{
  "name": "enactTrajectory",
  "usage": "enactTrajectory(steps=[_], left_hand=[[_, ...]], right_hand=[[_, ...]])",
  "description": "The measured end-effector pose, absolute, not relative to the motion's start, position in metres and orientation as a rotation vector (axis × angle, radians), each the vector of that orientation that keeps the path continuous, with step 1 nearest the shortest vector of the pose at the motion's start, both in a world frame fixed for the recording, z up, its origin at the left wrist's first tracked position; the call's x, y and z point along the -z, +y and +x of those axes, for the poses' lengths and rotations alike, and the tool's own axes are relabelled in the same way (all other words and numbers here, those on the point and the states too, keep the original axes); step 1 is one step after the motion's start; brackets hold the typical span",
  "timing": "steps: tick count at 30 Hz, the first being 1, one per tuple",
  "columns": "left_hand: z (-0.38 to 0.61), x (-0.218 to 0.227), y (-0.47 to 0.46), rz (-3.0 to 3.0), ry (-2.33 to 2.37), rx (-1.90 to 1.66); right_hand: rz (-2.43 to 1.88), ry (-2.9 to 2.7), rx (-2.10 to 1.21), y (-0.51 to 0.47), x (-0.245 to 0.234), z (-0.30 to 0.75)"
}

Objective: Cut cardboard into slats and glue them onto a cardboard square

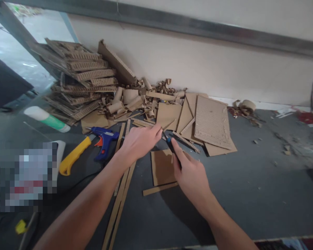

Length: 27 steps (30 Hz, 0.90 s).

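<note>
My right hand (190, 170) is closed around a slim black-handled tool (168, 139) with a blue collar, perhaps a craft knife. Its tip reaches the fingertips of my left hand (142, 142). Those fingers are pinched on a thin cardboard strip (170, 124), whose narrow end sticks out to the right. Beneath my hands lies a square cardboard piece (161, 170), with a short strip (156, 190) along its near side. Long cardboard strips (122, 194) run under my left forearm toward the front edge.
To the left are a blue glue gun (105, 139), a yellow-handled saw (77, 154) and a white-and-green tube (47, 119). Stacked corrugated pieces (86, 74) and curled scraps (130, 99) line the wall. A corrugated sheet (212, 121) lies over other cardboard at right.
</note>
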<state>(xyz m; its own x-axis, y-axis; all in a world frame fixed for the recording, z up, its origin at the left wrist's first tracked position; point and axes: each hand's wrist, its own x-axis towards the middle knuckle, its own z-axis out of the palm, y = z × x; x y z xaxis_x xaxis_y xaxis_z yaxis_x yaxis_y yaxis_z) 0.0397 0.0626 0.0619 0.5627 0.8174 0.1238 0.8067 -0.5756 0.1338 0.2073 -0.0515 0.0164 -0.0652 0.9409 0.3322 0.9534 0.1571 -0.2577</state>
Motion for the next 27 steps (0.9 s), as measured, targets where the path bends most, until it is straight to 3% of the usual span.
enactTrajectory(steps=[4,8,17,23,27], left_hand=[[0.019,-0.083,0.071,2.621,1.657,-0.373],[-0.008,-0.091,0.084,2.394,1.643,-0.075],[0.004,-0.065,0.075,2.025,1.531,0.653],[0.003,-0.071,0.076,2.095,1.484,0.601],[-0.004,-0.087,0.078,2.147,1.283,0.405]], right_hand=[[-1.875,-1.982,0.01,-0.049,-0.014,0.213],[-1.763,-1.843,-0.043,-0.045,-0.015,0.217],[-1.741,-1.73,-0.172,-0.04,-0.007,0.215],[-1.766,-1.619,-0.297,-0.04,-0.011,0.211],[-1.673,-1.354,-0.744,-0.041,-0.012,0.204]])
